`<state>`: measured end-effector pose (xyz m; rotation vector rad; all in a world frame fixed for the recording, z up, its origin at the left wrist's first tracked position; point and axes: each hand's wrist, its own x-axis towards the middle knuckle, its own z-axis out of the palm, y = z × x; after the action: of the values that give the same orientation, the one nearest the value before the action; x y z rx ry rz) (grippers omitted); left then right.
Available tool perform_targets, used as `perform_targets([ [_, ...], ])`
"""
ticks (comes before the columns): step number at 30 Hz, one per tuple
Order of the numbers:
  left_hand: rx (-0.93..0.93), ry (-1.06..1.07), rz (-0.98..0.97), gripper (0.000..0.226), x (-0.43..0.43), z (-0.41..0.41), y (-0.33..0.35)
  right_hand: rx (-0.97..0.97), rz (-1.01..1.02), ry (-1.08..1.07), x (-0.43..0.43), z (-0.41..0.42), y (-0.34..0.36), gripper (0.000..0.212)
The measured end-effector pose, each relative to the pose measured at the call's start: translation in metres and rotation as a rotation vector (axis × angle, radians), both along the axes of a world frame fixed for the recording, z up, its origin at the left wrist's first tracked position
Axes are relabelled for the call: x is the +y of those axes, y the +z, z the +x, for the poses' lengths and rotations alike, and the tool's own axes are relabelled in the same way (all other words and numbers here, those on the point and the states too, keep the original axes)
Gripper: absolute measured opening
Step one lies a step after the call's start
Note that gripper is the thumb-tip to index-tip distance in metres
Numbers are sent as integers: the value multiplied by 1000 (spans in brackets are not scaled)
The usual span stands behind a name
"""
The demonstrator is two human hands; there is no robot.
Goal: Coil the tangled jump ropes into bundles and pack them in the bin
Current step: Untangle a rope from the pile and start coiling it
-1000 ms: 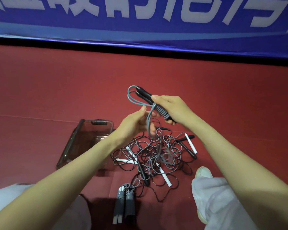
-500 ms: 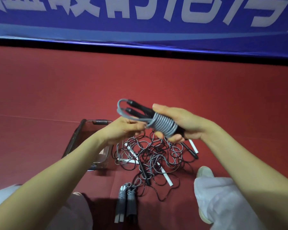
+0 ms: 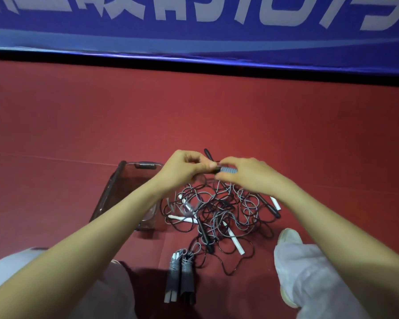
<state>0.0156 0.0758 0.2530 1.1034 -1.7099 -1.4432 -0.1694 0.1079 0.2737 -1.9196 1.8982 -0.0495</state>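
Both hands meet above the floor [image 3: 217, 116] on one half-made bundle [image 3: 227, 169]. The right hand [image 3: 244, 173] curls over its grey coils, and the left hand [image 3: 182, 168] pinches the end where the black handles [image 3: 208, 154] poke out.

The cord looks thin, light and springy, so the wraps would likely loosen if let go. The stiff handles wrapped in the coil seem the best place to grip.

Under the hands lies the tangled pile [image 3: 219, 212] of grey and black rope with white and black handles. It is soft and likely to snag when pulled.

A second bundle [image 3: 180, 277] lies wound on the floor nearer the person. The smoky clear bin [image 3: 115, 187] sits just left of the pile. No rope shows in it, though the left forearm hides part.
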Motion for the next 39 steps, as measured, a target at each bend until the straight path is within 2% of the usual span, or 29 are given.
perform_targets([
  [2,137,44,141,3,5,-8,-3,53,-141,-37,-2,-2,-1,51],
  [4,275,66,348,7,7,-11,-3,89,-279,-28,-3,0,-5,48],
  [6,228,19,472,6,6,-9,-5,78,-403,-40,-2,0,-4,50],
  [8,143,-2,492,12,9,-8,-12,47,-472,-83,-3,-6,2,56],
  [12,146,78,407,10,15,-10,-18,81,-500,-50,1,-9,9,58],
  [15,236,64,447,40,12,-9,-13,18,-502,-95,0,-12,6,55],
  [17,321,76,509,36,10,-6,-10,14,-513,-124,-2,-15,5,52],
  [20,330,18,556,20,11,-3,-6,17,-523,-115,-2,-13,2,48],
  [22,337,-18,551,17,13,-2,-4,-33,-530,-108,-1,-11,0,44],
  [26,265,-136,417,23,11,-1,6,-120,-565,-92,1,-13,4,39],
  [29,271,-265,537,47,11,-3,12,-55,-584,-29,4,-10,5,41],
  [33,366,-271,633,33,10,-5,8,-7,-605,-2,6,-5,3,48],
  [35,365,-210,614,22,8,-5,8,23,-609,-2,6,-7,4,50],
  [37,284,-80,484,13,8,-6,11,102,-604,-6,5,-10,4,53],
  [38,199,22,326,9,6,-6,10,147,-599,-11,5,-11,3,54],
  [39,43,144,84,9,5,-6,8,172,-592,-19,5,-11,2,55],
])
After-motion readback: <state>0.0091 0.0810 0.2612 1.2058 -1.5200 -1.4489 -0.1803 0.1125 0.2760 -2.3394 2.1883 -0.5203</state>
